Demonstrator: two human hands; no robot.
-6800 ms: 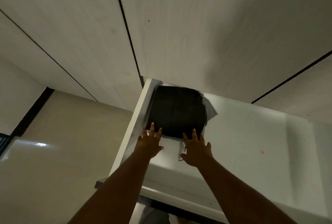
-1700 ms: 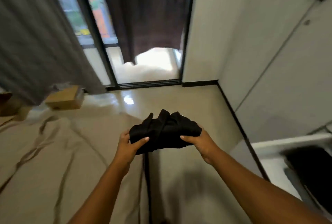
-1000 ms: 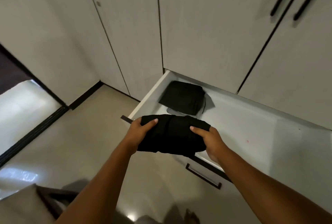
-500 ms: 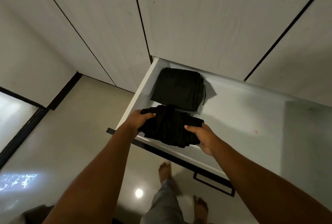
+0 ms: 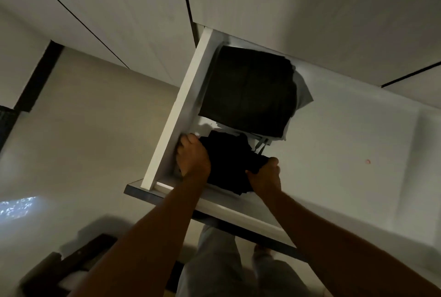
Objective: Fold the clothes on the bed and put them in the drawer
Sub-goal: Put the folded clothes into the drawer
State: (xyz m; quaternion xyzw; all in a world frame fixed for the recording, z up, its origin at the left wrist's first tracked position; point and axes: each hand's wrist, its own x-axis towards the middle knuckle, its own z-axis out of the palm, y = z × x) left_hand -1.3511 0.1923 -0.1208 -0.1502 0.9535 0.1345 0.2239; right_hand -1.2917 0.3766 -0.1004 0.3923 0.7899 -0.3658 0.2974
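Down it goes! The black bundle [image 5: 229,160] is inside the drawer [image 5: 181,110] now. Half a second ago it hangs over the front rim; now it sits low in the front left corner, though I cannot tell whether it touches the drawer bottom yet.

The left hand [image 5: 193,158] comes in with it, tucked against the drawer's left wall, its grip curled over the bundle's left end. The right hand [image 5: 263,175] has its grip pinched on the right end. Neither grip is loose.

Just behind, at the back left, lies the folded dark garment [image 5: 248,89], resting on a pale cloth [image 5: 304,96] that pokes out at its right side. The new bundle sits just in front of it, the edges near or touching; it is too dark to say which.

So the carry is over and the placing is in hand. By my reading, this piece needs setting flat, letting go and perhaps squaring up, since it looks lumpier than its neighbour. The bed is out of view, so how many clothes remain I cannot say.
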